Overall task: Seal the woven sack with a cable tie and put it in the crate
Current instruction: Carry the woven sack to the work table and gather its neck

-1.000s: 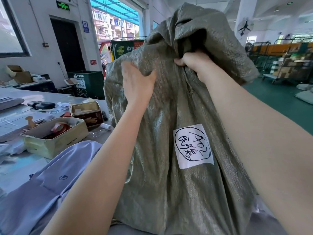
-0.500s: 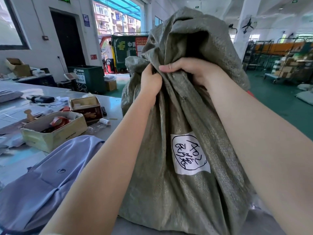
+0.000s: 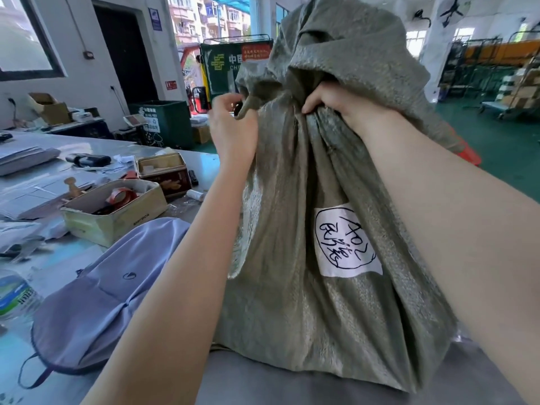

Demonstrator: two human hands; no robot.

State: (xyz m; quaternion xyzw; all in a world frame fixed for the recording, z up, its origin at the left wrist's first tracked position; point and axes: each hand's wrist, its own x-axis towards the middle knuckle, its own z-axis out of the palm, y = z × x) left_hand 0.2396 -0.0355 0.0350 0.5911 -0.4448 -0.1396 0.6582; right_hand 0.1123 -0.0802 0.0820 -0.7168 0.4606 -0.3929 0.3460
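Upright on the grey table [image 3: 292, 384], the green woven sack [image 3: 292, 229] filled the middle of the head view, its body standing and its top bunched into a neck. The right hand [image 3: 333, 105] was clenched around that gathered neck from the right side, fingers curled tight into the fabric, so that the loose mouth of the sack flopped open above the fist. The left hand [image 3: 230, 127] was at the left edge of the neck, just beside the right hand but apart from it; its fingertips were pinched narrowly on a small fold of the green cloth that stuck out there. Something dark showed between those fingers, too small to identify. Both bare forearms reached up from the bottom of the view, the left one crossing in front of the sack's lower left side.

On the sack's front, below the right wrist, a white paper label [image 3: 347, 244] carried a black hand-drawn circle with handwriting inside.

Left of the sack, a pale blue drawstring bag [image 3: 96, 287] lay flat on the table, touching the sack's lower left edge or nearly so. Beyond it sat an open cream cardboard box [image 3: 117, 217] holding a roll of red tape [image 3: 122, 197], and behind that a brown tin [image 3: 163, 173]. A plastic water bottle [image 3: 14, 296] stood at the far left edge. A dark green bin [image 3: 163, 121] stood on the floor past the table, near the open doorway.
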